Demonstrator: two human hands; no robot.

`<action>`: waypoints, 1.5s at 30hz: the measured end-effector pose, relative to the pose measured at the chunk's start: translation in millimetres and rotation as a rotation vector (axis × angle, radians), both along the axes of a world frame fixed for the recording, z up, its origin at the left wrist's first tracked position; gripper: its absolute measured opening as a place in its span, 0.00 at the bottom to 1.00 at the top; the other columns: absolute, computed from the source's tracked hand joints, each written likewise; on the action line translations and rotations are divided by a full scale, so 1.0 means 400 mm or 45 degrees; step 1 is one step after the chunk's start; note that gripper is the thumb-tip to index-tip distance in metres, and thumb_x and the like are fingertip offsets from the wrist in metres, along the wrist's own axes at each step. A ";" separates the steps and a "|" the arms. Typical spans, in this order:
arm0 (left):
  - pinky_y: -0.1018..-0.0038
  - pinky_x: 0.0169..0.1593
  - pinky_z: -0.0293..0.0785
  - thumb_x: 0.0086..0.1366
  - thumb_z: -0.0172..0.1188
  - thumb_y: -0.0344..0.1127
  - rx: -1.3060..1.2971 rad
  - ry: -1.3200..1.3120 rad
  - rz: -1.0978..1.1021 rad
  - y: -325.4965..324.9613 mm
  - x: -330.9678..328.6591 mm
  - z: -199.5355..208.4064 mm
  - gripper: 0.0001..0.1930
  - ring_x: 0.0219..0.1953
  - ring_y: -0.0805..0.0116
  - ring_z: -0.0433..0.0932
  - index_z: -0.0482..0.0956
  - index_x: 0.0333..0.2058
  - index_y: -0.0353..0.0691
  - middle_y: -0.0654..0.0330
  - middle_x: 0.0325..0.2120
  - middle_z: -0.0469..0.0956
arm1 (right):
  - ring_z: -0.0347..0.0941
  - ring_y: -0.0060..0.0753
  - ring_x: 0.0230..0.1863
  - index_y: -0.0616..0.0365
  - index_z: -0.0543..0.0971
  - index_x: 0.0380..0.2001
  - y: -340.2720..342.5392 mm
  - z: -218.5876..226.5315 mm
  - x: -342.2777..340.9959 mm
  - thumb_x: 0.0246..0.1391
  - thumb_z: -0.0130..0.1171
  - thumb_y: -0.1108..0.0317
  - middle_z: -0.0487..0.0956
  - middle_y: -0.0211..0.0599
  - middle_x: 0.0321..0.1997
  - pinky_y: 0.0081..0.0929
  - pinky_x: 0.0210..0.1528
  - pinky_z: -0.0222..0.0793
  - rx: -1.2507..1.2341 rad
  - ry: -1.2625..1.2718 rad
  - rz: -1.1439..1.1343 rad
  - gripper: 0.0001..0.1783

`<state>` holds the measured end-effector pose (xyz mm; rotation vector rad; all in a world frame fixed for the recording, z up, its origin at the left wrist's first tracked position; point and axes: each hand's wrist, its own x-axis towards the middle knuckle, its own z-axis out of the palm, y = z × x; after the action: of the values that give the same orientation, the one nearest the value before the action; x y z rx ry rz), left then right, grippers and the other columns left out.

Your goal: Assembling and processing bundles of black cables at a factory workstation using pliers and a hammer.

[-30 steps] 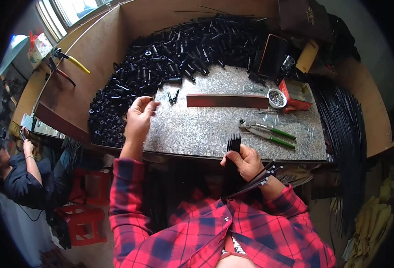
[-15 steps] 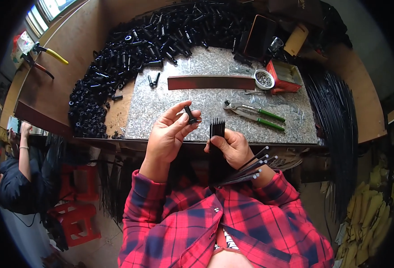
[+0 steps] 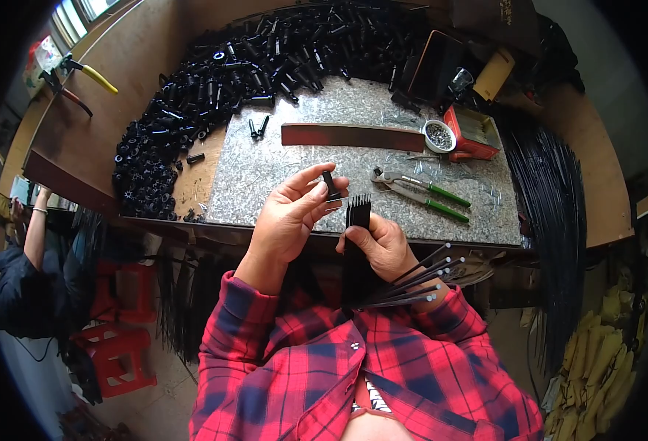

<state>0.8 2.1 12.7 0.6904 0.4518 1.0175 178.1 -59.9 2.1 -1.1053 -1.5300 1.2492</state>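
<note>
My left hand [image 3: 287, 220] is closed on a small black plastic tube piece [image 3: 330, 181], held upright between thumb and fingertips. Thin pale wire [image 3: 333, 206] runs from below that piece toward a flat black bundle of slim rods [image 3: 358, 213]. My right hand [image 3: 381, 250] grips the bundle, thumb across its front, with the narrow rod tips fanned upward. From behind this hand, several thicker black rods with pale round ends [image 3: 432, 279] stick out to the right. Both hands are above the table's near edge, a small gap apart.
A stone slab [image 3: 250, 187] carries green-handled pliers [image 3: 430, 192], a dark red strip [image 3: 353, 137], a white cup of small metal bits [image 3: 438, 137] and a red box [image 3: 472, 132]. Black tube pieces [image 3: 265, 55] heap behind. Long black rods [image 3: 552, 191] hang at right; another person [image 3: 26, 279] sits left.
My left hand has moved right with the black tube piece, closer to the rod bundle. My right hand stays almost in place. The view has shifted slightly.
</note>
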 end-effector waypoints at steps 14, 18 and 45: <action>0.76 0.44 0.77 0.64 0.56 0.28 0.007 0.038 0.017 0.016 0.008 -0.013 0.18 0.40 0.71 0.78 0.71 0.53 0.35 0.55 0.40 0.78 | 0.71 0.17 0.32 0.60 0.75 0.31 0.008 -0.002 -0.003 0.63 0.51 0.60 0.79 0.28 0.27 0.18 0.38 0.65 -0.040 0.022 0.028 0.14; 0.74 0.47 0.77 0.63 0.55 0.27 -0.036 -0.009 -0.010 0.023 0.004 -0.019 0.20 0.43 0.66 0.79 0.68 0.55 0.34 0.52 0.42 0.78 | 0.71 0.17 0.31 0.61 0.75 0.32 0.009 -0.006 -0.001 0.63 0.51 0.60 0.79 0.29 0.27 0.18 0.37 0.65 -0.078 0.022 0.007 0.14; 0.76 0.43 0.80 0.62 0.56 0.24 -0.100 -0.013 -0.003 0.034 0.006 -0.028 0.19 0.42 0.64 0.80 0.71 0.52 0.31 0.49 0.40 0.78 | 0.73 0.18 0.32 0.62 0.77 0.31 0.015 -0.011 -0.002 0.64 0.48 0.58 0.79 0.30 0.27 0.19 0.38 0.67 -0.039 0.004 0.002 0.17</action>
<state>3.1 15.8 1.3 0.6153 0.4794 0.9957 177.4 -53.9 -2.2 -1.1217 -1.5146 1.2786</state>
